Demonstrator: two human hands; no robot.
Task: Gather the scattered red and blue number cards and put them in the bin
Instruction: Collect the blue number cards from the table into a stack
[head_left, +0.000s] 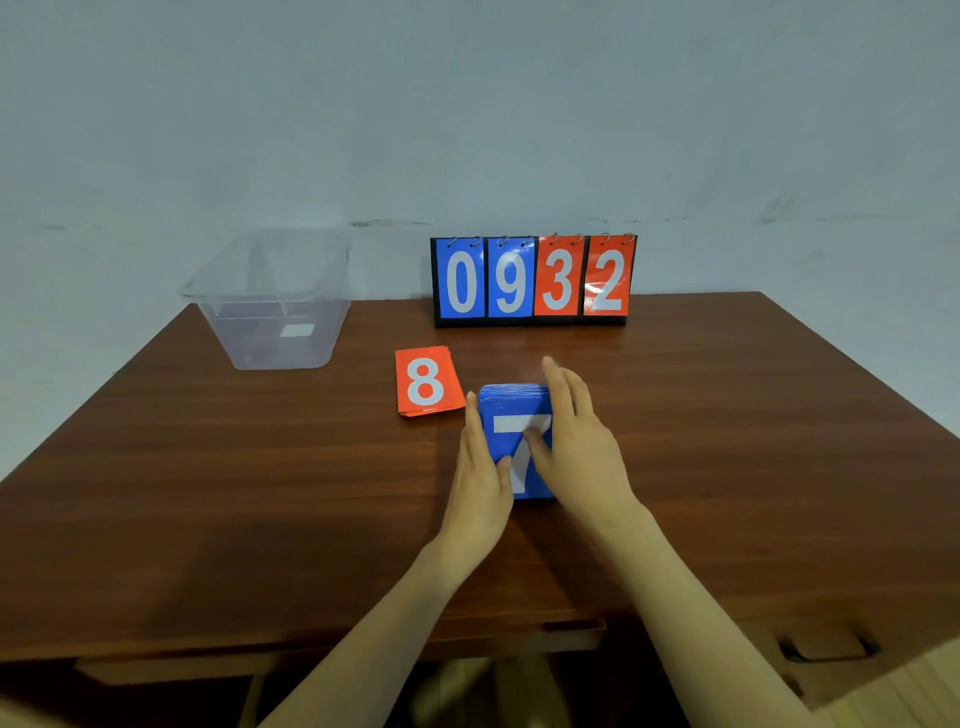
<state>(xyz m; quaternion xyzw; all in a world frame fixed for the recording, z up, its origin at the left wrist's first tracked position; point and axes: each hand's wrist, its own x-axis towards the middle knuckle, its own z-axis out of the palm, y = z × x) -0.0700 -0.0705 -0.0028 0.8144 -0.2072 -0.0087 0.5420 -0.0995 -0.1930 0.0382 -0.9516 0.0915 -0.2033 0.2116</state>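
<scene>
A stack of blue number cards (506, 413) with a white 7 on top lies at the middle of the table. My left hand (480, 475) presses its left edge with straight fingers, thumb on the top card. My right hand (576, 441) lies along the stack's right side, fingers extended over the far corner, thumb on the 7. A small pile of red cards (427, 382) showing an 8 lies just left of the blue stack, untouched. The clear plastic bin (272, 301) stands at the table's far left corner and looks empty.
A flip scoreboard (532, 280) reading 0 9 3 2 stands upright at the table's back edge, in front of the wall. The brown wooden table (208, 493) has a drawer handle (828, 652) at its front right.
</scene>
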